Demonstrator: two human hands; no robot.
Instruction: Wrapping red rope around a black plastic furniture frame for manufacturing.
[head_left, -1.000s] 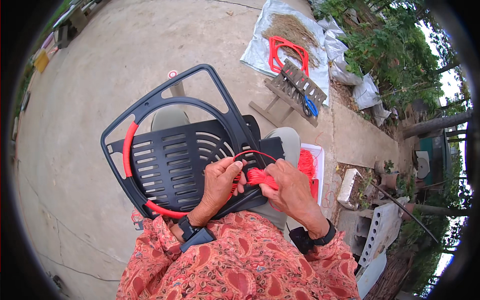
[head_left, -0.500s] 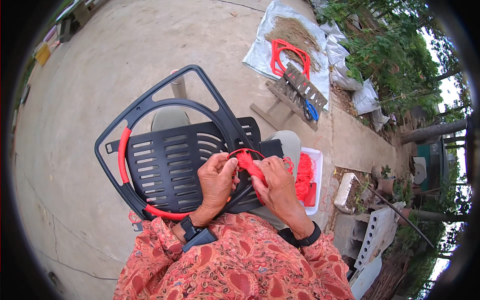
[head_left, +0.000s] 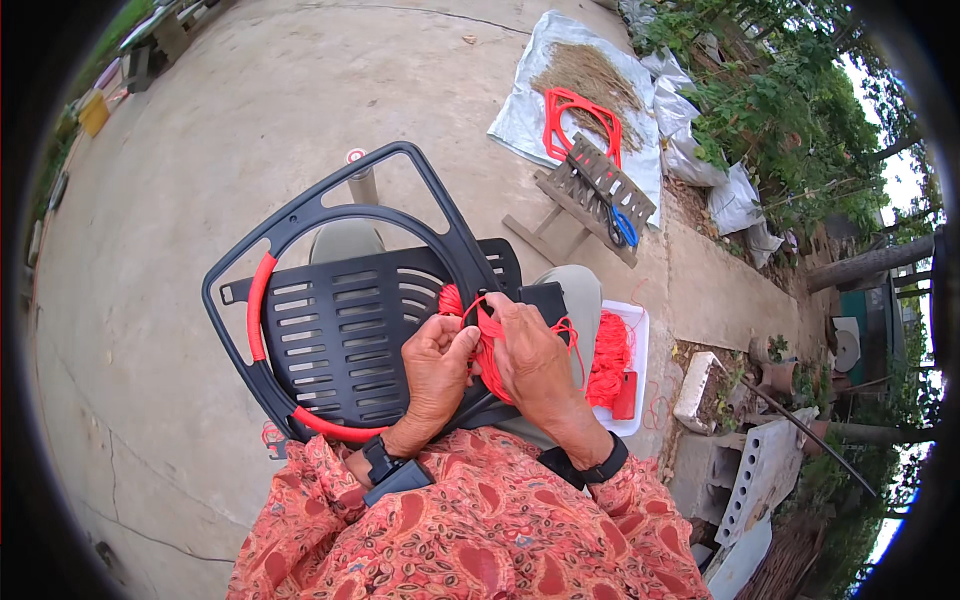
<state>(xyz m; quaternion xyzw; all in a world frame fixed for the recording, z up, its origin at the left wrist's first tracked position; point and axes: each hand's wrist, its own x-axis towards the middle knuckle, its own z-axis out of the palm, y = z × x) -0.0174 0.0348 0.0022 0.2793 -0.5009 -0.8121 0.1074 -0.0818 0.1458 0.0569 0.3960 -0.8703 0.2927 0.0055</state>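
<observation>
A black plastic frame with a ring inside it [head_left: 292, 218] leans across my lap, over a slotted black panel [head_left: 324, 335]. Two stretches of the ring are wrapped in red cord, one at its left side [head_left: 258, 310], one at its lower edge [head_left: 335, 428]. Beside the ring's right part, my left hand [head_left: 432, 375] is closed, thumb and fingers pinching a strand of red cord. My right hand [head_left: 540, 365] grips the bundle of red cord [head_left: 487, 352], its fingers partly hidden. Loose loops hang at its right.
At my right stands a white tray [head_left: 641, 335] with more red cord [head_left: 607, 358]. Ahead, blue-handled scissors [head_left: 625, 230] rest on a slotted wooden stand [head_left: 590, 185]. Beyond lie a red frame [head_left: 553, 125] and dry stalks [head_left: 580, 75] on a pale sheet [head_left: 520, 110]. A perforated slab [head_left: 745, 480] lies farther right.
My right hand has shifted slightly left and the cord bundle now spreads to both sides of the frame's bar. The black frame has tilted a little to the right.
</observation>
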